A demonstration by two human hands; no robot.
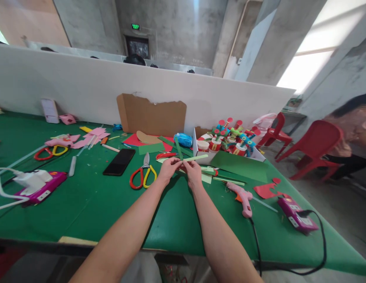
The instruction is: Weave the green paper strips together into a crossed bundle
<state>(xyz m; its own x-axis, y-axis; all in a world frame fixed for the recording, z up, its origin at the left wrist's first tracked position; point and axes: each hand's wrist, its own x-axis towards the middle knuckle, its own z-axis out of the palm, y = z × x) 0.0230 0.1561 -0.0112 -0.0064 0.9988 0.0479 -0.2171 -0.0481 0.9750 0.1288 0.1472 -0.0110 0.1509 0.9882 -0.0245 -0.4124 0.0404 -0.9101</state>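
My left hand (168, 168) and my right hand (194, 173) meet over the middle of the table, fingertips pinched together. Between them they hold two paper strips that cross at the fingertips. The dark green paper strip (178, 147) points up and away, while the light green paper strip (197, 157) sticks out to the right. How the strips join is hidden by my fingers. Scissors (146, 171) with one red and one yellow handle lie just left of my left hand. A pink glue gun (243, 197) rests to the right of my right hand.
A white box (195, 143) of colourful paper-spring figures stands behind my hands, beside green card (240, 165). Left lie a black phone (119, 161) and a purple power strip (43, 188); another power strip (297, 215) with a cable sits right. A person sits beyond a red chair (317, 145).
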